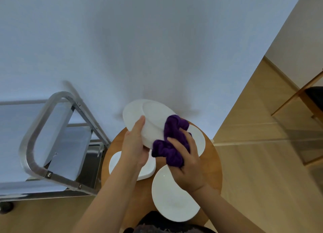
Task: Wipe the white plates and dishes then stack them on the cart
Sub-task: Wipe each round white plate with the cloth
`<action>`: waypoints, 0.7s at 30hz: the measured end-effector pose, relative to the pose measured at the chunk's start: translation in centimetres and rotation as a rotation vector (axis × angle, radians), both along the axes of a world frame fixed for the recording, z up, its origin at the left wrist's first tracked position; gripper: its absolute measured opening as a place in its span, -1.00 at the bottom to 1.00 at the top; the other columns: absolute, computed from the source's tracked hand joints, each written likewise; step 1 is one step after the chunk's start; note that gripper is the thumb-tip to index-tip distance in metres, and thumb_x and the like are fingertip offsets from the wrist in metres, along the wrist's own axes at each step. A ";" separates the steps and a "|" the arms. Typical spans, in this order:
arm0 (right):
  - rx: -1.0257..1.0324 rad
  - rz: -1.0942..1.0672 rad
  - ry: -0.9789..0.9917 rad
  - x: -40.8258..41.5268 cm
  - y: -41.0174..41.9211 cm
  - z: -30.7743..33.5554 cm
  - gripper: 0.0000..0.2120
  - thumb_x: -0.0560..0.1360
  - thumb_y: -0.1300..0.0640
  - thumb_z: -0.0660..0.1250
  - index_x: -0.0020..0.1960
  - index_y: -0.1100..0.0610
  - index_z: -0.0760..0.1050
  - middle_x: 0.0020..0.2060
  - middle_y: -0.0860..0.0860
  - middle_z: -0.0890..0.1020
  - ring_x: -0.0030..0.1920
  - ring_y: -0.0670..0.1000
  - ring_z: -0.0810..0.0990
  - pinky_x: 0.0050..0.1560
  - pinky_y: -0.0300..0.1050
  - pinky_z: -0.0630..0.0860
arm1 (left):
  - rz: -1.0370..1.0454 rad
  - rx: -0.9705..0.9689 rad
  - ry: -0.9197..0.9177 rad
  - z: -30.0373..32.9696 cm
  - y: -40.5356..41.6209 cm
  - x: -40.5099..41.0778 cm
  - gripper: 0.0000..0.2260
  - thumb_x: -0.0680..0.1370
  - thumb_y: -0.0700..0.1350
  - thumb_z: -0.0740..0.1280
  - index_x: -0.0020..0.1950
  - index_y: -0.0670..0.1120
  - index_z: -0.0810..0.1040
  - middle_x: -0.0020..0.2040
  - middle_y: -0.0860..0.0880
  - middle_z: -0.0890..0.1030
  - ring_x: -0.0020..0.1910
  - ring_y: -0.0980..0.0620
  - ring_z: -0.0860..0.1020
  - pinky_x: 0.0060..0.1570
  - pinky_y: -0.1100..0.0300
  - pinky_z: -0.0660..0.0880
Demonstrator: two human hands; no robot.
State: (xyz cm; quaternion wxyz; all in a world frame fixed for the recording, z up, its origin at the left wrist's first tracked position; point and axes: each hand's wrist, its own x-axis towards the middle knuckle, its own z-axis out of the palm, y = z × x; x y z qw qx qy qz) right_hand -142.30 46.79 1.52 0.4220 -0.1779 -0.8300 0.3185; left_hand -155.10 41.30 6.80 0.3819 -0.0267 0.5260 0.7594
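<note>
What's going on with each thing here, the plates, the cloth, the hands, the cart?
Left hand: grips the lifted plate.
Lifted plate: held tilted above the table.
Right hand: grips the purple cloth.
Purple cloth: bunched, pressed on the lifted plate.
Round plate: flat on the wooden table.
Cart: no plates visible on it.
</note>
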 end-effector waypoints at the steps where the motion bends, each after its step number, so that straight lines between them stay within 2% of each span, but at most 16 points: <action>1: -0.121 -0.001 -0.004 0.6 0.1 -0.6 -0.63 0.44 0.15 0.32 0.22 0.20 0.48 0.29 0.12 0.37 0.29 0.13 0.43 0.29 -0.05 0.43 | -0.017 0.004 0.009 -0.4 -0.2 -0.2 -0.59 0.51 0.05 0.32 0.32 -0.05 0.40 0.14 -0.13 0.58 0.12 -0.16 0.56 0.06 -0.11 0.56; 3: -0.349 -0.029 -0.031 1.6 0.6 -1.5 -0.67 0.45 0.23 0.34 0.21 0.20 0.48 0.26 -0.03 0.37 0.27 -0.16 0.40 0.25 -0.37 0.36 | -0.049 -0.023 0.047 -1.1 -0.5 -0.3 -0.68 0.51 0.03 0.34 0.24 0.03 0.45 0.09 -0.08 0.60 0.10 -0.13 0.55 0.02 -0.08 0.58; 4: -0.457 -0.047 -0.073 1.9 1.2 -1.9 -0.72 0.48 0.25 0.33 0.18 0.15 0.49 0.21 -0.05 0.41 0.21 -0.23 0.41 0.18 -0.45 0.35 | -0.060 -0.037 0.061 -1.5 -0.7 -0.3 -0.78 0.51 0.01 0.35 0.14 0.07 0.47 0.00 -0.02 0.64 0.05 -0.08 0.57 -0.08 -0.01 0.60; 5: -0.579 -0.062 -0.137 2.0 1.9 -2.3 -0.79 0.51 0.24 0.32 0.14 0.11 0.51 0.15 -0.03 0.46 0.14 -0.21 0.46 0.09 -0.44 0.39 | -0.060 -0.058 0.073 -2.0 -0.9 -0.2 -0.85 0.51 0.00 0.36 0.05 0.10 0.48 -0.10 0.04 0.66 -0.01 -0.03 0.58 -0.18 0.07 0.60; 7: -0.790 -0.137 -0.255 2.2 3.6 -3.4 -0.92 0.54 0.17 0.28 0.01 0.12 0.51 0.02 0.04 0.53 -0.04 -0.01 0.54 -0.09 -0.27 0.43 | -0.080 -0.152 0.126 -3.1 -1.1 0.3 -0.87 0.50 0.01 0.37 -0.01 0.12 0.45 -0.17 0.08 0.66 -0.07 0.03 0.57 -0.27 0.18 0.56; 9: -0.846 -0.274 -0.299 2.9 4.9 -4.7 -0.92 0.53 0.11 0.27 -0.04 0.09 0.52 -0.09 0.04 0.59 -0.12 0.02 0.56 -0.19 -0.22 0.40 | -0.191 -0.376 0.297 -4.6 -1.2 1.3 -0.85 0.49 0.07 0.36 -0.05 0.14 0.40 -0.14 0.11 0.57 -0.12 0.08 0.53 -0.30 0.26 0.51; 11: -0.890 -0.368 -0.273 3.8 5.7 -5.6 -0.94 0.51 0.08 0.29 -0.05 0.01 0.53 -0.16 0.00 0.60 -0.13 0.02 0.58 -0.19 -0.16 0.43 | -0.372 -0.569 0.500 -6.5 -1.5 2.8 -0.85 0.51 0.11 0.33 -0.13 0.15 0.37 -0.20 0.20 0.48 -0.24 0.17 0.48 -0.49 0.44 0.42; 12: -0.916 -0.398 -0.258 4.3 6.0 -5.9 -0.95 0.50 0.06 0.30 -0.07 -0.01 0.53 -0.20 -0.02 0.61 -0.14 0.03 0.59 -0.19 -0.12 0.46 | -0.473 -0.627 0.573 -7.6 -1.7 3.6 -0.85 0.51 0.13 0.32 -0.13 0.14 0.38 -0.24 0.21 0.47 -0.29 0.20 0.47 -0.54 0.47 0.40; 15: -1.019 -0.477 -0.172 5.2 6.9 -6.7 -0.94 0.49 0.08 0.30 -0.07 0.01 0.54 -0.20 -0.01 0.62 -0.15 0.04 0.59 -0.20 -0.09 0.47 | -0.821 -0.725 0.762 -10.6 -2.0 5.7 -0.75 0.53 0.18 0.25 -0.03 0.02 0.48 -0.29 0.13 0.50 -0.33 0.16 0.53 -0.40 0.42 0.46; 17: -1.057 -0.533 -0.131 5.6 7.6 -7.1 -0.95 0.49 0.11 0.30 -0.07 0.02 0.54 -0.17 0.00 0.62 -0.12 0.03 0.58 -0.16 -0.08 0.47 | -1.018 -0.787 0.936 -12.2 -1.9 6.7 -0.68 0.57 0.18 0.19 0.16 0.01 0.50 -0.30 0.14 0.46 -0.34 0.16 0.49 -0.37 0.40 0.36; 19: -1.084 -0.560 -0.118 6.1 8.1 -7.5 -0.96 0.49 0.12 0.31 -0.11 0.00 0.54 -0.21 -0.01 0.62 -0.16 0.02 0.58 -0.15 -0.07 0.47 | -1.173 -0.793 1.132 -13.4 -1.6 7.4 -0.60 0.61 0.14 0.12 0.40 0.04 0.36 -0.22 0.13 0.48 -0.29 0.15 0.47 -0.28 0.39 0.33; 21: -1.092 -0.567 -0.135 6.7 8.4 -8.1 -0.93 0.49 0.12 0.32 -0.16 0.00 0.53 -0.29 -0.04 0.61 -0.24 -0.01 0.57 -0.19 -0.09 0.46 | -1.313 -0.795 1.326 -14.9 -1.4 7.9 -0.54 0.63 0.09 0.06 0.52 0.04 0.13 0.01 0.00 0.57 -0.11 0.05 0.55 -0.10 0.26 0.44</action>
